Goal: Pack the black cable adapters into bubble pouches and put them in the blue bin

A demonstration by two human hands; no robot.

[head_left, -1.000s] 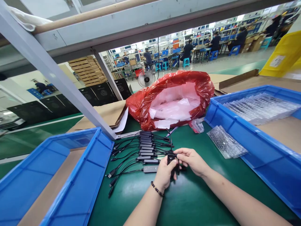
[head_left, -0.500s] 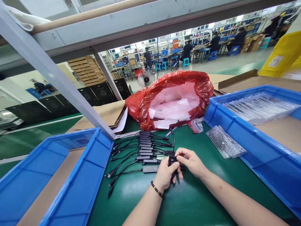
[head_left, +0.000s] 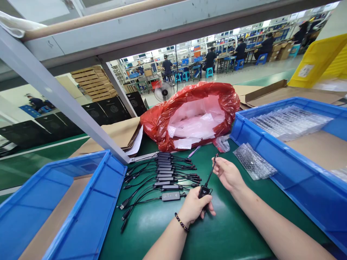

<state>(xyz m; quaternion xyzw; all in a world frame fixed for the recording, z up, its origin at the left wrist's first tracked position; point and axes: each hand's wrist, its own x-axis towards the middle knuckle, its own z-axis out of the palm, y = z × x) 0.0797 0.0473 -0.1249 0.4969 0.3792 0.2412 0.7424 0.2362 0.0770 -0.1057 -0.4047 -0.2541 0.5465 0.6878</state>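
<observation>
My left hand [head_left: 193, 206], with a beaded bracelet at the wrist, is closed around a small black cable adapter [head_left: 204, 191] above the green tabletop. A short black cable [head_left: 210, 175] rises from the adapter. My right hand [head_left: 229, 174] pinches that cable close to its tip. Left of my hands, several similar adapters lie in a column, their leads stretched out to both sides. Nearest to me in that column is a grey adapter [head_left: 170, 196] with its face up.
Blue bins stand left [head_left: 108, 187] and right [head_left: 260, 135]; the right one contains bubble-wrap pouches [head_left: 288, 121]. More pouches [head_left: 255, 161] lie beside it. A red plastic bag [head_left: 154, 124] with white packaging sits behind. A slanted metal post [head_left: 67, 92] and an overhead beam [head_left: 135, 27] frame the bench.
My right hand has moved from the adapter's body up and right to the cable's end. The cable is now straighter. The view has shifted slightly.
</observation>
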